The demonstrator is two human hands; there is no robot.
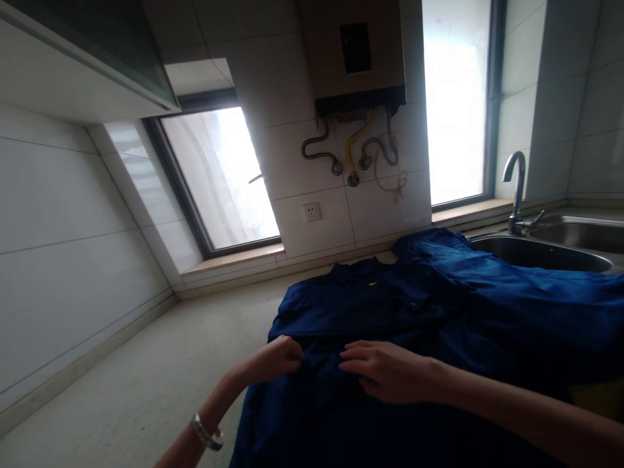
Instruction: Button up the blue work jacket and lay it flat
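On my left wrist sits a silver bracelet [208,433], out over the bare pale counter [146,364]. My left hand [279,359] is curled nearly closed, fingertips pinching a fold of the dark blue shirt [361,305] at its left side, where the cloth meets the open stretch of counter. The shirt lies spread flat across the middle of the counter, collar toward the back wall, a small green mark [373,283] just below the collar. My right hand [390,370] rests just beside the left, palm down, fingers loosely extended and pointing left, pressing on the same fold; whether it grips any cloth I cannot tell. Further right, more blue cloth [511,292] drapes up to the edge of the steel sink [541,253], which sits at the counter's back right corner with its tap [517,188] behind it.
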